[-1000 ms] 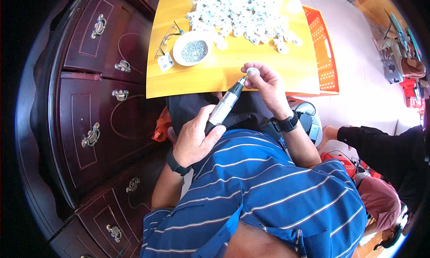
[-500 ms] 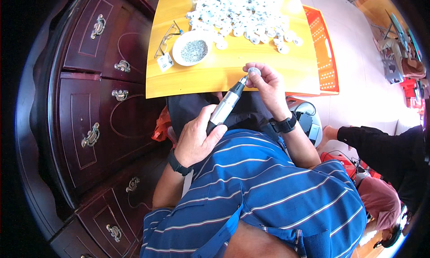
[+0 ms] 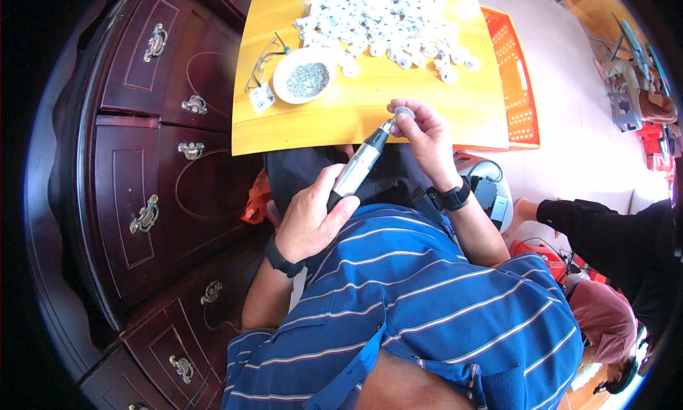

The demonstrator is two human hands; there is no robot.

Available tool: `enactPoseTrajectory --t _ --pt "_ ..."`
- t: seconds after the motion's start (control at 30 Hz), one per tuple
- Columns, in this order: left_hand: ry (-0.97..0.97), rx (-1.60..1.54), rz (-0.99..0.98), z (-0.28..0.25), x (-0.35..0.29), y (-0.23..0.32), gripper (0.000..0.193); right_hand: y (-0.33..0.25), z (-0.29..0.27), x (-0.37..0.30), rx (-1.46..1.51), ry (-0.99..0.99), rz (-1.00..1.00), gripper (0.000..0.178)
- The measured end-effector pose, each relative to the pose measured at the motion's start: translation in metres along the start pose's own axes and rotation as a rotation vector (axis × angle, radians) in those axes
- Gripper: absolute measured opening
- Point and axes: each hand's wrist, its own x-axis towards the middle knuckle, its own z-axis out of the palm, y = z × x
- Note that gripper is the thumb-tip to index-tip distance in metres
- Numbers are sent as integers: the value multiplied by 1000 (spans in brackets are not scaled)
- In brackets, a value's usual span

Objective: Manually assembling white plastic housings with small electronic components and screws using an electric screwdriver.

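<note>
My left hand [image 3: 313, 214] is wrapped round the rear of a silver and black electric screwdriver [image 3: 358, 168], which tilts up to the right. Its tip meets a small round disc-shaped part [image 3: 404, 113], pinched between the thumb and fingers of my right hand [image 3: 425, 136] over the table's near edge. Beyond them on the table lies a big heap of similar white round parts [image 3: 384, 18]. A white bowl [image 3: 282, 87] full of small silvery screws [image 3: 308, 80] stands to the left of the heap. Where the tip touches the disc is too small to make out.
Eyeglasses [image 3: 262, 65] and a small white card [image 3: 262, 98] lie on the wooden table [image 3: 341, 125] left of the bowl. An orange crate [image 3: 516, 90] stands beyond the table's right edge. Dark wooden drawers [image 3: 128, 189] line my left. Other people sit at the right.
</note>
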Motion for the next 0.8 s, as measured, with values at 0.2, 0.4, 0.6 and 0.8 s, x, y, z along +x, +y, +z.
enactPoseTrajectory --t 0.2,0.4,0.6,0.8 --pt "-5 11 11 1 0 -1 48 4 0 -2 -261 15 -101 19" --pt "22 110 -8 2 -3 1 47 3 3 -2 -316 -5 -133 18" --pt "31 101 -21 6 -1 -5 48 1 2 -1 -347 -11 -117 18" --pt "25 62 -18 6 -2 -2 49 -3 3 -1 -272 -38 -42 19"
